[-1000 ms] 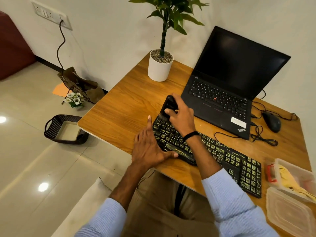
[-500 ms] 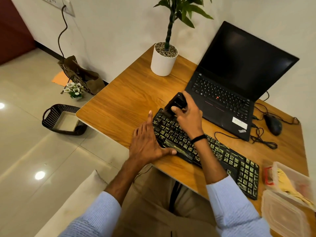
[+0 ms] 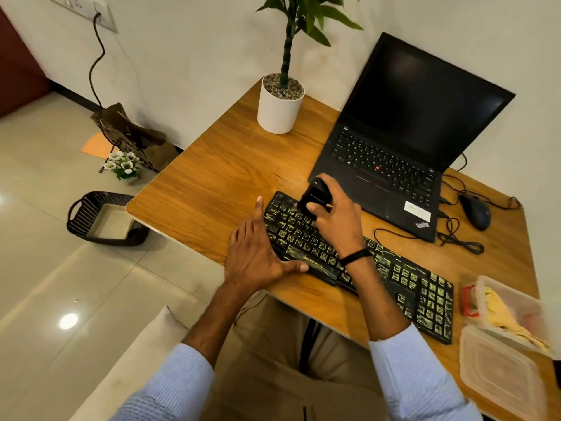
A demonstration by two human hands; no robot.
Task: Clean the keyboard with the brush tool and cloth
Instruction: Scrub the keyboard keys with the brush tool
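A black keyboard [image 3: 406,284] with yellow-green key marks lies slantwise on the wooden table [image 3: 218,183]. My right hand [image 3: 337,220] grips a black brush tool [image 3: 314,196] and holds it down on the keys at the keyboard's far left corner. My left hand [image 3: 258,253] lies flat at the keyboard's left end, fingers straight on the table, thumb pressed against the front edge. A yellow cloth [image 3: 504,314] sits in a clear plastic box at the right.
An open black laptop [image 3: 394,141] stands behind the keyboard. A white plant pot [image 3: 279,107] is at the back left. A mouse [image 3: 475,209] and cables lie at the right. A plastic lid [image 3: 504,381] rests by the box. A black basket [image 3: 103,220] sits on the floor.
My right hand has moved the brush a little rightward along the keyboard's top rows. My left hand has stayed in place. The head camera has shifted slightly.
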